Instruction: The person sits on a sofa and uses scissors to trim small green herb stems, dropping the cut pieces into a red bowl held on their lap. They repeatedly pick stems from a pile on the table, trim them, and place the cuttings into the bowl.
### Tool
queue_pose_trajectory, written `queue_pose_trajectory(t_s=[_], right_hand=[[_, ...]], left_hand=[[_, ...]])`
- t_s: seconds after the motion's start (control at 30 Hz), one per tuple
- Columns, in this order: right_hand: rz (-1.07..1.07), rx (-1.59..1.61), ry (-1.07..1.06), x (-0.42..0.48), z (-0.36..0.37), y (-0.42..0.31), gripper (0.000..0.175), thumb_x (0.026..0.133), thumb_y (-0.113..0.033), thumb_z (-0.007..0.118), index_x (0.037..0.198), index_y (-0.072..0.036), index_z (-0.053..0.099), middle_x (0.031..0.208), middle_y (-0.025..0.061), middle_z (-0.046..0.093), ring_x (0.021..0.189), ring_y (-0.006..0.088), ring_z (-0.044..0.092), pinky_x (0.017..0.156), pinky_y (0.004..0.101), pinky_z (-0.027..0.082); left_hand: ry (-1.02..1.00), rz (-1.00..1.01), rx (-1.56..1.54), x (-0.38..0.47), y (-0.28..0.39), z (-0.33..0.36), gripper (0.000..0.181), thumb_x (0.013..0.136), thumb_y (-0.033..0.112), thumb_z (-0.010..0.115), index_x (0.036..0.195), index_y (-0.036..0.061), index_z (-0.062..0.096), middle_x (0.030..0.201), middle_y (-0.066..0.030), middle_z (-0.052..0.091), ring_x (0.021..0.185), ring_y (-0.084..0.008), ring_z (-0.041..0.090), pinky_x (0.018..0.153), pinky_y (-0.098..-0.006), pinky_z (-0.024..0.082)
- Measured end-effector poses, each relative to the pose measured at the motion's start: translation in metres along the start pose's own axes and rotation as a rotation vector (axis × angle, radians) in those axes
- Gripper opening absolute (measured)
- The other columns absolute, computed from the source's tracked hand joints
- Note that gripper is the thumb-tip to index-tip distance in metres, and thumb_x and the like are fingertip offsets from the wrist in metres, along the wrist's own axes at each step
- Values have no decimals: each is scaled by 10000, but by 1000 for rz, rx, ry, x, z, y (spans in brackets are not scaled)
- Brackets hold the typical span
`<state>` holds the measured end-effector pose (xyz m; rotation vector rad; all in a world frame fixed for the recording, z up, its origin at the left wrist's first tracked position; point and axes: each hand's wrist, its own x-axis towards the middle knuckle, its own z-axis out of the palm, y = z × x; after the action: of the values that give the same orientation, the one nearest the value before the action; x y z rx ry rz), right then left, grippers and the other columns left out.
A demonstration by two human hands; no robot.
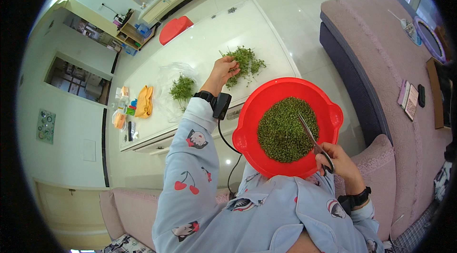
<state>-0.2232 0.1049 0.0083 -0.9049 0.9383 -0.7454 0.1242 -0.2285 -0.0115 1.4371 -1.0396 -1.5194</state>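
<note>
My left hand reaches over the white table and touches the left side of a pile of leafy green sprigs; its fingertips are among the stems, and whether they pinch any is unclear. In my right hand is a pair of scissors, its blades pointing up over a red plastic basin. The basin rests on my lap and holds a heap of small green buds or seed heads. Left of my left hand, a smaller bunch of green sprigs lies on a clear plastic bag.
The white table carries a folded yellow cloth and small packages at its left end. A red stool stands behind it. To the right is a pink-covered sofa with a phone. A black cable hangs from my left wrist device.
</note>
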Motion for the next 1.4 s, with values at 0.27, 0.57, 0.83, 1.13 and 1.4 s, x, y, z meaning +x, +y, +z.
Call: queue_pose_trajectory(t_s=[0.27, 0.57, 0.83, 1.13, 1.4], right_hand=[[-24, -5, 30, -10, -3, 5, 204, 889, -214, 594, 885, -23, 521, 652, 24, 581, 502, 86, 543, 462, 211, 412], [-124, 49, 163, 4, 3, 1, 242, 829, -146, 672, 995, -19, 550, 667, 10, 572, 523, 86, 558, 464, 206, 404], [-255, -4, 304, 49, -1, 2, 421, 737, -81, 753, 1074, 2, 513, 718, 44, 606, 608, 98, 582, 520, 222, 440], [-310, 20, 383, 61, 4, 11, 349, 731, 8, 654, 1052, 2, 518, 727, 19, 585, 601, 84, 574, 547, 204, 459], [-276, 139, 417, 57, -5, 5, 373, 697, -16, 680, 1042, 5, 543, 716, 31, 585, 578, 94, 575, 536, 209, 452]], left_hand=[[-61, 179, -154, -25, 31, 14, 85, 887, -13, 531, 958, 33, 521, 948, -58, 532, 880, -204, 571, 807, -392, 544], [-430, 25, -39, -169, 9, 61, 169, 873, -19, 533, 1023, 52, 565, 983, -31, 591, 941, -178, 605, 789, -327, 531], [-629, -108, 122, -233, -58, 104, 205, 867, 0, 557, 1066, 47, 567, 1000, -4, 590, 939, -125, 583, 805, -294, 519], [-677, -61, 316, -232, -74, 108, 199, 848, -34, 558, 1034, 31, 589, 959, 17, 594, 881, -84, 566, 771, -250, 480], [-640, 425, 904, -225, -87, 94, 209, 833, -16, 585, 1041, -5, 608, 924, -28, 622, 855, -119, 573, 769, -260, 467]])
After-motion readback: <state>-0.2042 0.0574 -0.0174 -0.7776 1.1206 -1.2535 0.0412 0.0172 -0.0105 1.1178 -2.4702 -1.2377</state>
